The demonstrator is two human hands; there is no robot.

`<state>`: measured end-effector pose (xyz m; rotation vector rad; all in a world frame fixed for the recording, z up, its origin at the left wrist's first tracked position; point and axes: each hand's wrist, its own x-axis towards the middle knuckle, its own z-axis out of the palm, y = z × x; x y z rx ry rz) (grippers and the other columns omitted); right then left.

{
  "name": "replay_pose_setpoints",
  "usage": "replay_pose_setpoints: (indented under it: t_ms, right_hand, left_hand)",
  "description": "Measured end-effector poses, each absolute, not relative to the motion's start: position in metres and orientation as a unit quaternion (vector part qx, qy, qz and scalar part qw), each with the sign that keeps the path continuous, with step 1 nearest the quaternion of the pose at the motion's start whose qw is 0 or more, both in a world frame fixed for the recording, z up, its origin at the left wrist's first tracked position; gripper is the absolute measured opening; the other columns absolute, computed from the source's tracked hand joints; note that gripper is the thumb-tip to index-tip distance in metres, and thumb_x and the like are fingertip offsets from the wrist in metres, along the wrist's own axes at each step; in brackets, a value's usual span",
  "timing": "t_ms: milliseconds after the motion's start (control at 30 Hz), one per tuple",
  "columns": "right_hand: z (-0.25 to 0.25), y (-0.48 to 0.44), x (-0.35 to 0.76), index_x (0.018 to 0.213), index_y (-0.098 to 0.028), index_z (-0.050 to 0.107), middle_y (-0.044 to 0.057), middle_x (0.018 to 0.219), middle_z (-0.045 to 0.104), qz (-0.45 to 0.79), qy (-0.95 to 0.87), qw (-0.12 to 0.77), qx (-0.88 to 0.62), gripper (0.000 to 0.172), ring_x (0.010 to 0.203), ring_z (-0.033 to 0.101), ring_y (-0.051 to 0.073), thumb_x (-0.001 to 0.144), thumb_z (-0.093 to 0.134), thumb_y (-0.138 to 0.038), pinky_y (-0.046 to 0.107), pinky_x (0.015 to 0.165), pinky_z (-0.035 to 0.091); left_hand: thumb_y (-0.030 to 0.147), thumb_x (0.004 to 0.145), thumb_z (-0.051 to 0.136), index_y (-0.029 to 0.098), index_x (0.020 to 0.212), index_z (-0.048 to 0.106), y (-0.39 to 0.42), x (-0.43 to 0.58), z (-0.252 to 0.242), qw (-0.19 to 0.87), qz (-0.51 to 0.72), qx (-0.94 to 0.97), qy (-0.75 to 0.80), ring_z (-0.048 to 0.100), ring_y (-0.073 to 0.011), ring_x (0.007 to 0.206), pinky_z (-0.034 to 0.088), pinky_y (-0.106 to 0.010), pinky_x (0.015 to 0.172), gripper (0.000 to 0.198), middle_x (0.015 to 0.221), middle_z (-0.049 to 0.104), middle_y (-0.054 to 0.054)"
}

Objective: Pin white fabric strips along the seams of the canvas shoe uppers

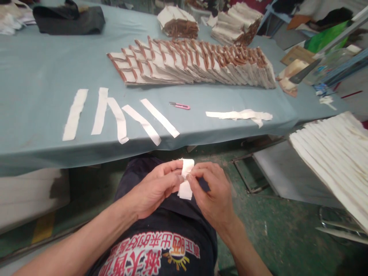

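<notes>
Above my lap, a short white fabric strip hangs between my two hands. My left hand pinches it from the left, thumb over the cloth and fingers behind. From the other side, my right hand grips the same strip between thumb and index finger. On the table in front lie several loose white strips, among them a slanted strip and a wider strip. Pink thread snips rest just beyond them. Farther right is a bunched white strip.
A long fanned row of cream fabric pieces with brown edging crosses the blue-covered table. Behind it stand two more stacks. A black cloth bag lies back left. White folded fabric juts in at right.
</notes>
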<state>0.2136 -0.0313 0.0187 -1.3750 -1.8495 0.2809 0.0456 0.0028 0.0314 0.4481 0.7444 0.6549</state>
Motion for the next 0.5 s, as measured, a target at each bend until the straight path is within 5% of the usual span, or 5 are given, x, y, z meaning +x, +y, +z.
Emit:
replay_pose_setpoints:
  t_ms: [300,500]
  right_hand:
    - [0.020,-0.025,0.212,0.088,-0.022,0.067,0.000,0.077,0.073,0.225,-0.639,0.418,-0.605,0.012,0.074,0.069,0.019,0.098,0.062,-0.026,0.033,0.073,0.052]
    - [0.027,-0.005,0.210,0.089,-0.019,0.065,0.002,0.082,0.076,0.322,-0.538,0.502,-0.596,0.025,0.065,0.066,0.015,0.102,0.058,-0.039,0.026,0.061,0.051]
  left_hand:
    - [0.022,0.076,0.069,0.014,0.090,0.072,-0.006,0.049,0.017,0.755,0.339,0.366,0.425,0.052,-0.0096,0.057,0.036,-0.019,0.055,0.016,0.070,0.066,0.001]
    - [0.014,0.077,0.057,0.014,0.088,0.080,-0.023,0.052,0.012,0.669,0.350,0.460,0.468,0.067,-0.0183,0.078,0.047,-0.023,0.073,0.025,0.081,0.077,-0.004]
